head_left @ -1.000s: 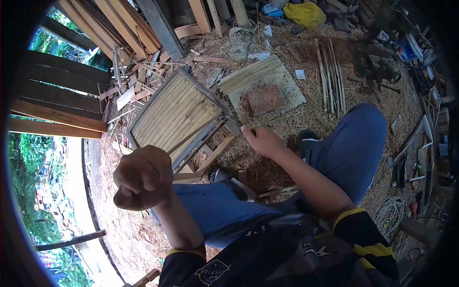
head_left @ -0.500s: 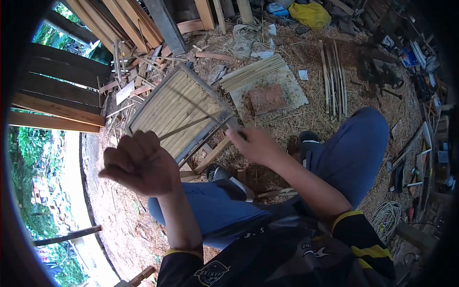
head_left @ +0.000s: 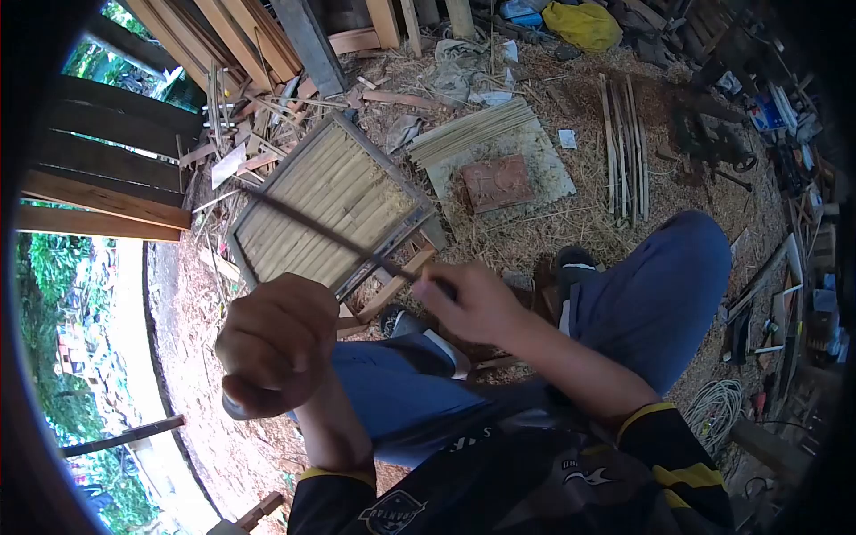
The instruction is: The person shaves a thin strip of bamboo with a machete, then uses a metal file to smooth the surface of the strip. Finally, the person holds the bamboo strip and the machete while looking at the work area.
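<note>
My right hand (head_left: 473,303) is closed around the near end of a long, narrow dark tool (head_left: 325,234), which looks like a knife and slants up to the left. My left hand (head_left: 281,343) is raised closer to the camera in a fist, its thumb toward me; whatever lies inside the fingers is hidden. Behind the tool, a wood-framed panel of pale slats (head_left: 312,201) leans at an angle beyond my feet.
Past the panel, a bundle of thin pale strips (head_left: 477,132) lies on a board beside a reddish-brown block (head_left: 497,184). Longer sticks (head_left: 627,147) lie to the right. Shavings cover the ground. Planks (head_left: 250,40) lean at the back left; coiled cord (head_left: 715,410) lies at right.
My left fist has turned and come down, slightly right; the thin pale strip seen by it earlier no longer shows. My right hand has dropped a little, and its tool now stands out clearly.
</note>
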The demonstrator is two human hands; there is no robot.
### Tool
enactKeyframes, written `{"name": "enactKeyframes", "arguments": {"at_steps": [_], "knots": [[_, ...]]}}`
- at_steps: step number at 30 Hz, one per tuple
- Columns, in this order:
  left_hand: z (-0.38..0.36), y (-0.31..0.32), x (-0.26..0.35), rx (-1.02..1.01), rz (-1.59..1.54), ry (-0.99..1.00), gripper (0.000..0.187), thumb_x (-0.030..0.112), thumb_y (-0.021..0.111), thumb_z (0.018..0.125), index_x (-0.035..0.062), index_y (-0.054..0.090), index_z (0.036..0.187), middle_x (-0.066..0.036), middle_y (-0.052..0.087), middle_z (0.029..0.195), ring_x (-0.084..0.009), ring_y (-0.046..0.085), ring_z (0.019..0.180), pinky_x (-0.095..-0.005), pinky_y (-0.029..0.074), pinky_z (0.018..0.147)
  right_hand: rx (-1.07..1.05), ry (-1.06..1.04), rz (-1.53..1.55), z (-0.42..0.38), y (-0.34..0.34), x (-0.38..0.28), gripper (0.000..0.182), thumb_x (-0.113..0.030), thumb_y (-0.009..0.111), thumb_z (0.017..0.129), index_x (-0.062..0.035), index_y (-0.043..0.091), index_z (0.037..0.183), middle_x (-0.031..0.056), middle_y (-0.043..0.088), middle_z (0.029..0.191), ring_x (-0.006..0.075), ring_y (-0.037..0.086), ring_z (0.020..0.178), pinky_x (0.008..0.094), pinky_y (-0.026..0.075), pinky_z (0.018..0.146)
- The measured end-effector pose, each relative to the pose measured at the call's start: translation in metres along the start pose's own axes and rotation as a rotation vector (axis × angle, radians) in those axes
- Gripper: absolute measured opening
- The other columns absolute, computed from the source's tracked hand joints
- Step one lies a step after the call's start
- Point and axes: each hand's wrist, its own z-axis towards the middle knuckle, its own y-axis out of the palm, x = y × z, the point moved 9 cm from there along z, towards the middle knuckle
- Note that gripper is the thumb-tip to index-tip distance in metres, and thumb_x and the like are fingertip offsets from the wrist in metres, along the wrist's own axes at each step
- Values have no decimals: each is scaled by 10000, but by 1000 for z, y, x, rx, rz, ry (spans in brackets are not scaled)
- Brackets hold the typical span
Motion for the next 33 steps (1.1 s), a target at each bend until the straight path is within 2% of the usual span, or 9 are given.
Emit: {"name": "enactKeyframes", "arguments": {"at_steps": [3,7,13,16,19,22,25,31,33], "knots": [[0,-4,2,104,59,23,546,474,411,1041,192,322,581,-4,454,644,-136,431,514,-258,314,401,89,-3,30,2,13,37,441,-406,539,1028,-3,682,921,162,613,654,274,604,597,405,481,628],[0,-11,3,89,-16,-4,543,464,400,1041,194,317,578,-7,445,628,-142,428,517,-261,307,421,105,389,110,14,4,103,415,-360,555,1027,8,651,862,153,575,622,236,575,574,395,457,595],[-1,-11,3,93,12,-17,542,459,360,1041,193,316,572,-4,430,612,-168,423,535,-307,340,492,227,9,4,1,11,57,528,-448,489,1048,21,657,873,155,574,625,278,574,571,432,450,602],[-9,-20,7,189,-31,55,587,496,371,1067,149,335,595,-54,461,598,-205,440,541,-292,298,438,129,379,67,9,6,112,547,-478,496,1039,24,668,909,172,583,637,294,592,576,430,461,609],[-6,-23,3,220,-47,49,588,501,345,1072,154,327,598,-39,417,568,-182,388,513,-296,274,448,215,207,6,3,9,83,571,-496,498,1034,27,676,889,174,584,632,306,584,575,434,465,611],[-7,-33,3,295,-138,53,582,494,334,1076,161,303,600,-4,331,523,-142,286,465,-297,229,451,160,176,38,5,12,69,629,-566,463,1009,-2,729,932,248,668,751,453,671,763,501,518,707],[-6,-45,5,402,-153,60,574,493,338,1079,168,275,610,32,221,488,-110,156,431,-305,152,441,96,353,-31,10,4,106,656,-580,454,1007,10,725,916,251,664,749,463,665,757,500,514,704],[-4,-53,2,433,-136,50,568,494,359,1075,172,270,615,32,197,485,-101,138,427,-304,123,435,38,292,-120,9,-16,58,651,-577,494,1005,26,706,878,185,609,646,342,586,607,450,471,643],[-2,-57,2,466,-166,51,567,491,367,1073,173,267,615,34,193,486,-99,134,429,-303,120,435,46,377,-156,15,-10,102,656,-584,493,1001,24,715,900,195,622,665,348,607,634,452,479,662]]}}
